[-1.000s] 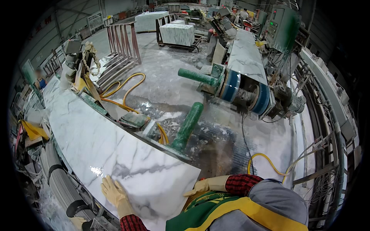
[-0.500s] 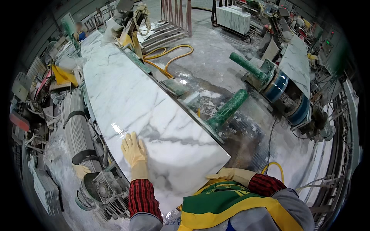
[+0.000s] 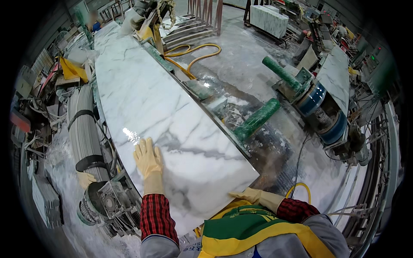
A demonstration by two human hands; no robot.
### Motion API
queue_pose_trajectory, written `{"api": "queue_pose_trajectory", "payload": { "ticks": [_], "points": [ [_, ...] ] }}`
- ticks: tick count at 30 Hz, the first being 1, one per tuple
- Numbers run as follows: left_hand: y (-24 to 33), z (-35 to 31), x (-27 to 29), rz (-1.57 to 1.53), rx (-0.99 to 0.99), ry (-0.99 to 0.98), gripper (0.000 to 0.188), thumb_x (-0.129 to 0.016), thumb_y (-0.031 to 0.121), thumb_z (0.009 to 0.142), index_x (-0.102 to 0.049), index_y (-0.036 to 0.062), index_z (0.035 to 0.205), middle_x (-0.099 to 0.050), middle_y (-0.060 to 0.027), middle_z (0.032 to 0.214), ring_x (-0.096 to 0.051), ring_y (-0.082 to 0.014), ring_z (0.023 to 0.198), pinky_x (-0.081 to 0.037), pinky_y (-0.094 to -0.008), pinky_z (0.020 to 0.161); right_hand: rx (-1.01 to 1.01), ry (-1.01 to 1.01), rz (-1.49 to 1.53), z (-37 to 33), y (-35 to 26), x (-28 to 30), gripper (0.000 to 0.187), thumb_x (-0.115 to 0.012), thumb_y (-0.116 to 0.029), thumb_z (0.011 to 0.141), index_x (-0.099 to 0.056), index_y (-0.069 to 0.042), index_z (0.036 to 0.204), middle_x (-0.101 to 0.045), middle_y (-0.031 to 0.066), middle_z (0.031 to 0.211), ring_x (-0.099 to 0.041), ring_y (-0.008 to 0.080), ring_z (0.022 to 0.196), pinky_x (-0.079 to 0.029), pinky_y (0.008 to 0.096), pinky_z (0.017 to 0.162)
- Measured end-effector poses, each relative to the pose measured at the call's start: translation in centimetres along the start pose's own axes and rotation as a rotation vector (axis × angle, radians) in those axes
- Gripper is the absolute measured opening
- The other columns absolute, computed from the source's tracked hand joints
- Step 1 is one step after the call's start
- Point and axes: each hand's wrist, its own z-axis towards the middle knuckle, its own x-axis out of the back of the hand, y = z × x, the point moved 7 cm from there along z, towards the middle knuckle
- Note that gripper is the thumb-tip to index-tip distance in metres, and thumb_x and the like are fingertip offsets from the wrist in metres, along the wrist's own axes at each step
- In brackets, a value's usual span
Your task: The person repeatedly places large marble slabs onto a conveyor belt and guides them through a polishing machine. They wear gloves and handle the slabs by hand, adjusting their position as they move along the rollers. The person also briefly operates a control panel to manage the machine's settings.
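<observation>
Marble slab [image 3: 176, 112] in the head view lies before the person, long axis running away and leftward, directly beneath the left hand [image 3: 148, 162]: palm down, fingers extended, grasping nothing. Nearer the slab's right corner, the right hand [image 3: 259, 198] meets its near edge, arm bent; I cannot tell whether those fingers grip.

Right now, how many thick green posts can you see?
2: the nearer post beside the white slab, and the farther post by the blue wheels. More may be hidden.
</observation>
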Motion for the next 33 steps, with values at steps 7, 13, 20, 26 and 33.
{"api": "queue_pose_trajectory", "payload": {
  "ticks": [7, 13, 20, 26, 33],
  "points": [
    [-0.8, -0.8, 0.4, 0.048, 0.005, 0.047, 0.057, -0.056, 0.041, 0.11, -0.051, 0.0181, 0.161, -0.046, -0.0144, 0.171, -0.04, -0.0415, 0.157, -0.025, -0.0527, 0.132, -0.376, -0.061, 0.217, 0.3, -1.8, 0.2, 0.056, -0.047, -0.031, 0.111, -0.05, -0.02, 0.166, -0.064, 0.0121, 0.156, -0.068, 0.0322, 0.13, -0.052, 0.0361, 0.11],
    [-2.4, 5.7, 5.5, -0.031, -0.239, -0.003, 0.059, -0.053, 0.052, 0.111, -0.063, 0.0108, 0.152, -0.066, -0.0216, 0.149, -0.057, -0.0405, 0.142, -0.041, -0.0502, 0.123, 0.098, 0.363, 1.118, 5.1, 11.9, -12.2, 0.043, -0.052, -0.001, 0.102, -0.069, 0.003, 0.141, -0.065, 0.0156, 0.157, -0.064, 0.025, 0.138, -0.047, 0.0329, 0.115],
    [-3.3, 9.2, 2.2, -0.089, 0.094, -0.431, 0.092, -0.043, 0.083, 0.101, -0.072, 0.0042, 0.139, -0.07, -0.0297, 0.138, -0.062, -0.0475, 0.134, -0.048, -0.0519, 0.115, 0.534, 0.475, 0.897, 3.4, 2.5, -5.5, 0.04, -0.06, -0.027, 0.106, -0.069, -0.004, 0.138, -0.058, 0.0152, 0.159, -0.039, 0.0297, 0.154, -0.026, 0.0519, 0.127],
    [-4.3, 7.8, 4.7, -0.202, 0.047, -0.485, 0.092, -0.05, 0.081, 0.099, -0.075, -0.0028, 0.125, -0.074, -0.0337, 0.122, -0.07, -0.047, 0.12, -0.052, -0.0502, 0.105, -0.046, 0.416, 1.476, 6.6, 2.3, -6.8, 0.068, -0.066, -0.055, 0.107, -0.059, -0.004, 0.152, -0.058, 0.0195, 0.159, -0.043, 0.0368, 0.154, -0.033, 0.0603, 0.125],
    [-6.5, 7.8, 9.2, 0.232, -0.418, -0.245, 0.065, -0.05, 0.053, 0.106, -0.063, 0.0012, 0.144, -0.07, -0.0294, 0.134, -0.066, -0.041, 0.128, -0.049, -0.0523, 0.112, -0.66, 0.301, 1.097, 1.3, 0.2, -5.4, 0.048, -0.075, -0.046, 0.097, -0.078, -0.009, 0.127, -0.073, 0.0168, 0.137, -0.068, 0.0375, 0.121, -0.053, 0.0494, 0.102]
  ]
}}
